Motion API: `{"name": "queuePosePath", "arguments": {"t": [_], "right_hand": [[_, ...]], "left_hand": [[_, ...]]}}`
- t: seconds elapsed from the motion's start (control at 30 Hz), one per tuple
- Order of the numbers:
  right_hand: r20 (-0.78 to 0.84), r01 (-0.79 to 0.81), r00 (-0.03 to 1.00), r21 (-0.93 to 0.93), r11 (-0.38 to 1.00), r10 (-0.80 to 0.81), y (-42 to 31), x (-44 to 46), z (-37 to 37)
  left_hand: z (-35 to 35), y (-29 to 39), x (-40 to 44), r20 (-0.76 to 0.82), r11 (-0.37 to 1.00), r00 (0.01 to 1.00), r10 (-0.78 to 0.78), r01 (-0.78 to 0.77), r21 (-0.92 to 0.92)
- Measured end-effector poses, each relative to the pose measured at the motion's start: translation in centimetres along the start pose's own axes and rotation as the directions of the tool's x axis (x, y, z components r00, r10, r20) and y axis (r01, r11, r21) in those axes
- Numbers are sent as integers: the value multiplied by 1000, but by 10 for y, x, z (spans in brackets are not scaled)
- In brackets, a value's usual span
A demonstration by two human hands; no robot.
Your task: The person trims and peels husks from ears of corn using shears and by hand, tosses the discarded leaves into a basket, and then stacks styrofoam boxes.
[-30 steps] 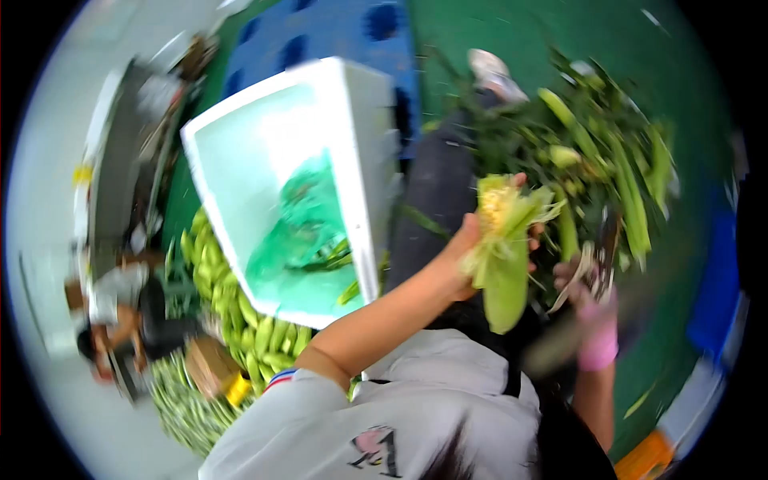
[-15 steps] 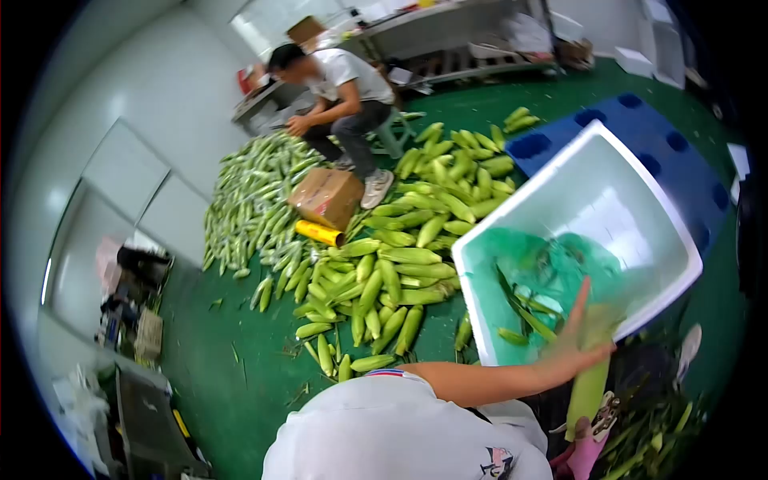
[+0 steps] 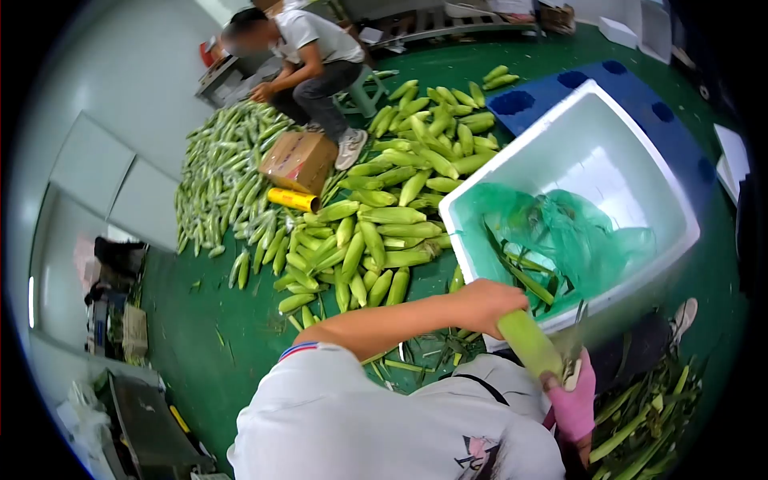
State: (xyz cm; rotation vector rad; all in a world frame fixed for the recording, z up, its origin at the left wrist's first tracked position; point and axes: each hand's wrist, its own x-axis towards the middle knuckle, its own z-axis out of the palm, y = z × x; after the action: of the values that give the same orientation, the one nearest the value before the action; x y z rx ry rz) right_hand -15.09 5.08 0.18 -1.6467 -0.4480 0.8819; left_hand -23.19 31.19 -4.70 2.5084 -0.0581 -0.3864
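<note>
My left hand [image 3: 490, 308] is closed around one end of a green ear of corn [image 3: 528, 342], just in front of the white foam box [image 3: 686, 240]. At the other end of the ear, my right hand [image 3: 574, 400], in a pink glove, is closed on metal pruning shears [image 3: 571, 373]. The shears are beside the ear's lower end; blur hides whether the blades touch it. Green plastic bag [image 3: 588, 240] and loose green leaves [image 3: 524, 276] lie inside the box.
Many ears of corn [image 3: 392, 216] are piled on the green floor, with wrapped ears [image 3: 216, 176] farther left. A cardboard box [image 3: 299, 160] and yellow roll [image 3: 293, 199] stand between them. Another person [image 3: 308, 72] sits on a stool. Husk scraps [image 3: 640, 424] lie lower right; a blue pallet [image 3: 552, 104] is behind.
My left hand has moved from over the foam box leftward and down, closing on the ear's upper end. The ear now tilts the other way. The view has shifted slightly.
</note>
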Motion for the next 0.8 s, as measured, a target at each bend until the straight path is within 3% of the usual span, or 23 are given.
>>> {"name": "queuePosePath", "arguments": {"t": [0.07, 0.1, 0.13, 0.17, 0.2, 0.23, 0.27, 0.33, 0.4, 0.43, 0.47, 0.5, 0.53, 0.57, 0.6, 0.63, 0.7, 0.77, 0.8], "right_hand": [[-79, -112, 986, 324, 939, 145, 4, -5, -4], [-139, -24, 987, 357, 934, 79, 7, -12, -11], [-163, 32, 986, 391, 920, 36, 14, -17, -23], [-243, 61, 969, 408, 911, 44, 17, -25, -30], [-309, 90, 950, 421, 903, 49, 19, -32, -35], [-352, 74, 931, 435, 898, 94, 28, -38, -42], [-388, 60, 912, 452, 890, 136, 40, -48, -49], [-440, 33, 869, 508, 861, 227, 76, -62, -58], [-466, 17, 814, 616, 788, 347, 105, -74, -61], [-512, 72, 796, 610, 789, 323, 110, -80, -57], [-517, 68, 779, 631, 773, 354, 108, -81, -56], [-520, 65, 763, 652, 755, 383, 104, -84, -56], [-520, 63, 748, 675, 735, 412, 98, -86, -55], [-582, 184, 721, 684, 706, 376, 78, -78, -52], [-610, 133, 684, 643, 754, 399, 80, -83, -58], [-630, 110, 669, 610, 785, 395, 74, -86, -61], [-621, 87, 689, 582, 808, 374, 83, -101, -70], [-662, 62, 627, 569, 820, 411, 91, -107, -68], [-679, 51, 596, 564, 824, 428, 95, -109, -66]], "left_hand": [[17, -49, -22, -188, 940, 976, -113, 43, -339], [32, -99, -29, -285, 927, 930, -232, 123, -354], [26, -130, -41, -425, 890, 807, -411, 254, -378], [40, -185, -54, -512, 756, 560, -652, 535, -378], [43, -235, -72, -434, 552, 341, -834, 541, -635], [43, -280, -88, -254, 286, 133, -958, 492, -822], [40, -316, -103, -184, 175, 22, -983, 446, -878], [44, -357, -104, -150, 164, -182, -972, -64, -984], [35, -321, -37, -346, 467, -403, -847, -256, -846], [42, -294, -2, -575, 623, -245, -781, -228, -749], [51, -271, 31, -595, 556, 136, -792, -243, -795], [73, -253, 69, -552, 520, 330, -766, -188, -833], [108, -272, 114, -303, 441, 598, -742, 96, -892], [165, -299, 185, -239, 767, 739, -630, 544, -340], [165, -298, 211, -292, 704, 648, -703, 691, -163], [199, -350, 239, -501, 726, 698, -511, 663, 182], [156, -349, 269, -187, 694, 767, -613, 637, 337], [125, -322, 293, -183, 686, 775, -605, 623, 375], [126, -332, 303, -233, 736, 729, -644, 673, 70]]}}
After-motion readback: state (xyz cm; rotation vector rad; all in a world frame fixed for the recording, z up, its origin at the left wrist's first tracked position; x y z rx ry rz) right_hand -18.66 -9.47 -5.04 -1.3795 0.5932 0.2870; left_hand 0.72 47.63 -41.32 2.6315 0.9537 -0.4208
